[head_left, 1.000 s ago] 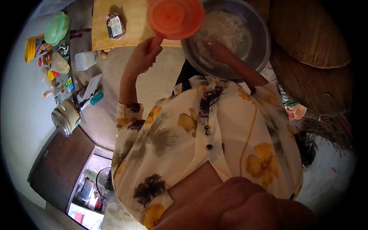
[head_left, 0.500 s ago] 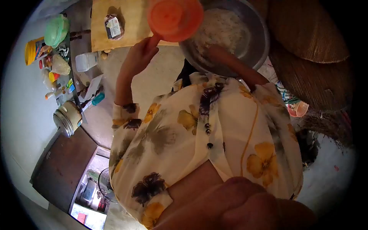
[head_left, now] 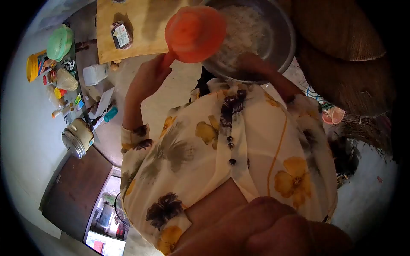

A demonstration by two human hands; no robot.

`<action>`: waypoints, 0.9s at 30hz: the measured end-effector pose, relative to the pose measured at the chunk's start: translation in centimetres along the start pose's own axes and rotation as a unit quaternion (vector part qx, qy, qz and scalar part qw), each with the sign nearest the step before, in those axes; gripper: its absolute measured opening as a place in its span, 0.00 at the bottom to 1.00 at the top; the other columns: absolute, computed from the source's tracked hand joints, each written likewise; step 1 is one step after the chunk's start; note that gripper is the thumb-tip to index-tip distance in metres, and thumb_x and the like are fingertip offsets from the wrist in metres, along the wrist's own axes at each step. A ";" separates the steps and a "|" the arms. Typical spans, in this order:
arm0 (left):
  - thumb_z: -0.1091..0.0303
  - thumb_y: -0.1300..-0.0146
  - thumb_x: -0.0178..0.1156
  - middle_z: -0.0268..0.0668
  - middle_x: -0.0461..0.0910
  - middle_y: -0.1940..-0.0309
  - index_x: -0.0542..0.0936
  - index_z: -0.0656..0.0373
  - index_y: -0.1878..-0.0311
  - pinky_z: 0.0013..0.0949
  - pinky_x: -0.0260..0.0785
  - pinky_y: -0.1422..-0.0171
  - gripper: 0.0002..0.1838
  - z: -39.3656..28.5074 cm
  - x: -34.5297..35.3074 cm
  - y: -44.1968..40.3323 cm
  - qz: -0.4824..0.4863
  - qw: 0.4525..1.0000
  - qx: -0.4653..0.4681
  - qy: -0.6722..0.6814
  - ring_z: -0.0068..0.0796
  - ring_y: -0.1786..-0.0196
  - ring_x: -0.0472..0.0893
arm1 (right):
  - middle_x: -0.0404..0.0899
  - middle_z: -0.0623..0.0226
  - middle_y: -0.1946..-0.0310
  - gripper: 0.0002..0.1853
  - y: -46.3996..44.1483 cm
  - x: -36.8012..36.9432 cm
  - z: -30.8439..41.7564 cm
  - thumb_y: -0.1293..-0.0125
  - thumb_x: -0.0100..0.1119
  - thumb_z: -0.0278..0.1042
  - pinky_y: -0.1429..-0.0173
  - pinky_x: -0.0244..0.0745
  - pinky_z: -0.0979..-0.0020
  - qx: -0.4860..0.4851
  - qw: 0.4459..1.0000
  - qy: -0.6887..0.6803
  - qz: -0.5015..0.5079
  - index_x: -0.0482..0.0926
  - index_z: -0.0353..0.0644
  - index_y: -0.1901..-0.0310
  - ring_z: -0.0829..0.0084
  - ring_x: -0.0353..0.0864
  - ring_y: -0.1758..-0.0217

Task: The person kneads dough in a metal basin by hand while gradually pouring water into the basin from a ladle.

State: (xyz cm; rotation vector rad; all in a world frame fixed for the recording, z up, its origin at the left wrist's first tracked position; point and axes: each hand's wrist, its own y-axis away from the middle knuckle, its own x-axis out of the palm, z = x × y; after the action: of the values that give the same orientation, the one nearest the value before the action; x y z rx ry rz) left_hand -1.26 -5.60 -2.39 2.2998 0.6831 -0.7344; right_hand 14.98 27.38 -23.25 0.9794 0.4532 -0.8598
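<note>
1. Head view, landmark: A metal basin [head_left: 280, 38] is sitting in front of the person and is holding a pale, crumbly mix [head_left: 241, 26]. The exact kind of mix is not showing clearly.
2. Head view, left hand: The left hand [head_left: 149, 80] is clamping the handle of an orange scoop [head_left: 195, 34]. The scoop is hanging left of the basin and is overlapping the basin's left rim in view; whether they are touching cannot be told. Blur is hiding whether the scoop is carrying anything.
3. Head view, right hand: The right hand [head_left: 253, 64] is resting inside the basin, at its near side, by the mix. Shadow and blur are hiding its fingertips, so whether they are standing apart or closing together cannot be told.
4. Head view, surroundings: Left of the basin, a wrapped package [head_left: 121, 36] is lying on a yellow table [head_left: 147, 40]. Right of the basin, a woven mat [head_left: 341, 30] is standing near the rim.
5. Caution, spillage: One handle is supporting the scoop. A turning wrist could be causing a tilt, dropping any contents outside the basin's left rim.
6. Caution, overflow: Hard stirring could be throwing mix over the basin's near rim.
</note>
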 end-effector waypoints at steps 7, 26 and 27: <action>0.64 0.37 0.61 0.48 0.83 0.65 0.75 0.64 0.41 0.40 0.74 0.58 0.23 1.3 0.4 0.2 -0.014 0.997 -0.074 0.027 0.42 0.62 0.83 | 0.80 0.43 0.57 0.20 -5.0 -3.5 4.2 0.33 0.52 0.44 0.44 0.75 0.55 0.002 0.982 -0.168 -0.087 0.80 0.37 0.49 0.49 0.81 0.52; 0.63 0.35 0.60 0.27 0.76 0.72 0.73 0.66 0.39 0.23 0.67 0.75 0.24 3.6 2.2 -1.1 0.046 0.941 -0.138 0.305 0.15 0.76 0.73 | 0.75 0.45 0.48 0.22 -8.8 -2.5 -0.4 0.42 0.52 0.23 0.41 0.73 0.55 0.058 0.984 0.089 -0.141 0.75 0.37 0.43 0.49 0.79 0.50; 0.63 0.35 0.61 0.27 0.75 0.72 0.73 0.66 0.40 0.23 0.67 0.75 0.24 3.7 2.3 -0.9 0.043 0.942 -0.126 0.308 0.16 0.76 0.73 | 0.76 0.46 0.49 0.21 -9.4 -1.3 -0.1 0.42 0.53 0.24 0.43 0.74 0.55 0.038 0.984 0.114 -0.130 0.76 0.37 0.45 0.49 0.79 0.50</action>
State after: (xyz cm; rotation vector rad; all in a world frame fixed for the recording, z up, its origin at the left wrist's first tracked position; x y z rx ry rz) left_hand -1.43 -6.87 -6.64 2.2922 0.8788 0.1375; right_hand 6.71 25.35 -27.42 1.1090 0.7614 -1.0100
